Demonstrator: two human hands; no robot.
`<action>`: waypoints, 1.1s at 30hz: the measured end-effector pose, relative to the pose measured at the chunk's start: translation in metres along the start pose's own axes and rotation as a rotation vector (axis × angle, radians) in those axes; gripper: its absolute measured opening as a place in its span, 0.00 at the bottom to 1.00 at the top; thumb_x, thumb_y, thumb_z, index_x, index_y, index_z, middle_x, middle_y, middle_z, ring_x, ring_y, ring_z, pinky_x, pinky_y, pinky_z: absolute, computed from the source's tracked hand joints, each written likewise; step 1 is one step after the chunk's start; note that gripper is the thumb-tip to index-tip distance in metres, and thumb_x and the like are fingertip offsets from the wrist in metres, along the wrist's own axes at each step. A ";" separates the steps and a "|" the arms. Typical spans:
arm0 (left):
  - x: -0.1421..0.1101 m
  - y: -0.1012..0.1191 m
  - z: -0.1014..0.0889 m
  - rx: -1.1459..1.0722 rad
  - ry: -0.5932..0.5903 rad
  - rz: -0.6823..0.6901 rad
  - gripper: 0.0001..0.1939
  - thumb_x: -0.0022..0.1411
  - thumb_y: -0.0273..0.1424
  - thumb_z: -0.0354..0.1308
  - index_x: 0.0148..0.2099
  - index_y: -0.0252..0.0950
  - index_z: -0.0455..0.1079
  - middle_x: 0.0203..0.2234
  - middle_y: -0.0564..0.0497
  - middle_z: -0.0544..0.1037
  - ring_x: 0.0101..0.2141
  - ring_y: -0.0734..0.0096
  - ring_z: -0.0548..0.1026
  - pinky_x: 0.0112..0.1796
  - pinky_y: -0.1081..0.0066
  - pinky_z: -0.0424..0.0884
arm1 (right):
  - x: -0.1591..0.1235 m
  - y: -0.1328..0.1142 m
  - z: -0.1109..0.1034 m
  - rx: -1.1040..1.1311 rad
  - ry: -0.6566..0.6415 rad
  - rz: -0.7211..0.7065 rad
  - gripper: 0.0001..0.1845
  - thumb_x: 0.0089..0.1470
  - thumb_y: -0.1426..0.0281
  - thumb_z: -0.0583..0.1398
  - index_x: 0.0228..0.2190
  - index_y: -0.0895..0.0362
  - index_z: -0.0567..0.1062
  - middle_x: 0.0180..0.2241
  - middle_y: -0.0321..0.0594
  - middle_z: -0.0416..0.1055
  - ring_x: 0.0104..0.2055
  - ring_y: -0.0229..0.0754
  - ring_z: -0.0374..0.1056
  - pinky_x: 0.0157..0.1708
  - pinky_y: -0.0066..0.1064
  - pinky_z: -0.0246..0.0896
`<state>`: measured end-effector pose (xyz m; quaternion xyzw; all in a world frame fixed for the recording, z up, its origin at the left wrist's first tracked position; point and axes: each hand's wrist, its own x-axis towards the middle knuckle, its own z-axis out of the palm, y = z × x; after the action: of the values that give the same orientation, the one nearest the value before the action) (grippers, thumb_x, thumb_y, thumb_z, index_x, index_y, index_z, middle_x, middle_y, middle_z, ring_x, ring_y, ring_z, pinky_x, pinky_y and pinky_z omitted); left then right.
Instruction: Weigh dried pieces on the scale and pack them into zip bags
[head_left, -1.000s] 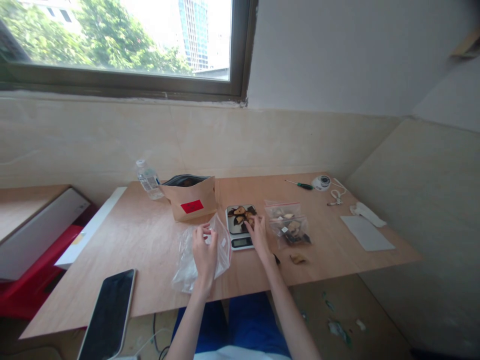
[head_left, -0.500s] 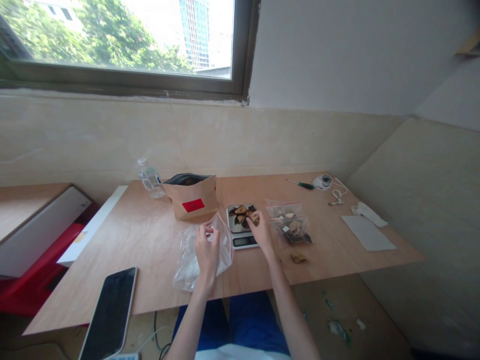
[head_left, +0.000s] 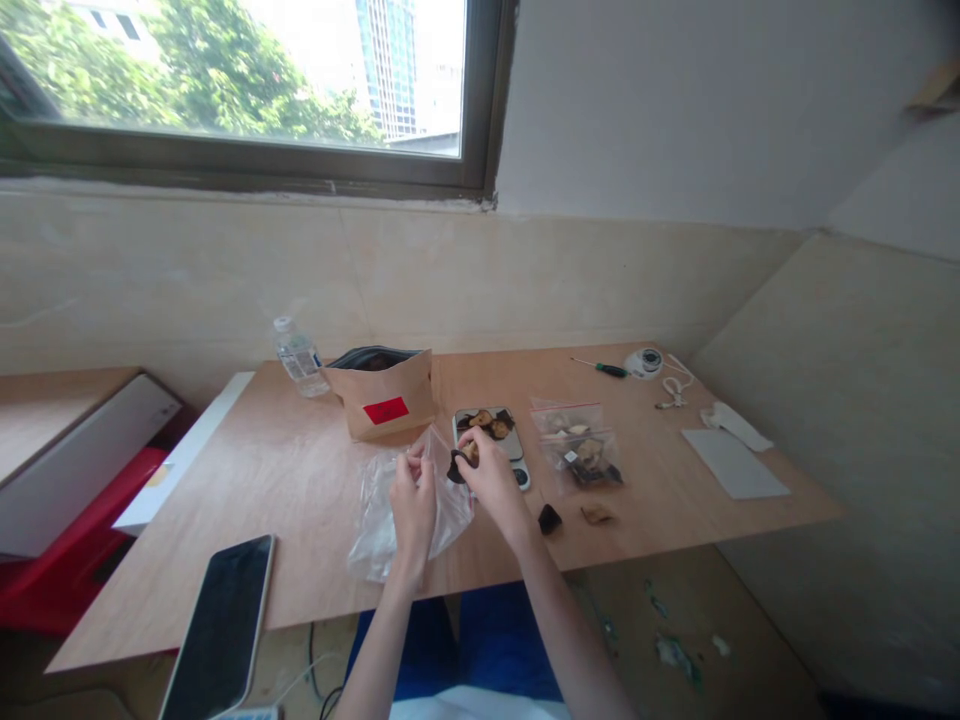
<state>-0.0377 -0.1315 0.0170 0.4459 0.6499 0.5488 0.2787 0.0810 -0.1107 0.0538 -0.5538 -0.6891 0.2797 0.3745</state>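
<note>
My left hand [head_left: 412, 500] is closed on the upper edge of a clear plastic zip bag [head_left: 375, 545], which lies crumpled on the table. Pinched in the fingers of my right hand [head_left: 491, 475] is a dark-edged, tan dried slice [head_left: 457, 467], held just right of the bag's mouth. Behind that hand, a small digital scale [head_left: 511, 449] carries several more dried slices [head_left: 491, 422]; its display is hidden by my hand. On the table right of my right wrist lie a dark dried piece [head_left: 550, 518] and a tan dried piece [head_left: 597, 514].
A brown paper pouch [head_left: 397, 390] with a red label stands open beside a water bottle [head_left: 300, 358]. Filled zip bags [head_left: 581, 450] lie right of the scale. Farther right are a screwdriver [head_left: 611, 369], a white camera [head_left: 643, 363] and white paper [head_left: 735, 463]. A phone [head_left: 221, 625] sits front left.
My right hand has lifted a dried slice off the scale and brought it left and nearer, beside the bag. A dark piece behind my right forearm is now uncovered. My left hand stays about still.
</note>
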 end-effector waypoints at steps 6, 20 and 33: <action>-0.005 0.005 0.002 -0.047 -0.019 -0.010 0.11 0.59 0.39 0.50 0.28 0.39 0.58 0.38 0.45 0.77 0.35 0.63 0.75 0.36 0.64 0.68 | -0.003 -0.012 -0.003 0.042 -0.161 -0.049 0.12 0.52 0.72 0.56 0.41 0.56 0.68 0.38 0.40 0.71 0.40 0.42 0.68 0.41 0.32 0.60; -0.009 0.012 0.001 -0.024 -0.003 -0.025 0.12 0.59 0.40 0.50 0.28 0.39 0.59 0.28 0.49 0.75 0.32 0.63 0.74 0.34 0.66 0.67 | -0.002 -0.023 -0.009 0.006 -0.062 -0.060 0.06 0.53 0.74 0.58 0.35 0.56 0.71 0.34 0.38 0.71 0.39 0.41 0.68 0.41 0.31 0.61; -0.013 0.015 0.005 -0.153 -0.022 -0.123 0.12 0.60 0.40 0.49 0.28 0.39 0.57 0.42 0.43 0.74 0.50 0.56 0.69 0.47 0.59 0.63 | -0.001 -0.028 0.004 -0.213 -0.060 0.052 0.21 0.62 0.59 0.47 0.35 0.60 0.73 0.39 0.48 0.64 0.41 0.47 0.67 0.43 0.38 0.61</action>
<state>-0.0240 -0.1406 0.0287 0.3883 0.6291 0.5740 0.3522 0.0620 -0.1176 0.0735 -0.5997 -0.7112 0.2307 0.2852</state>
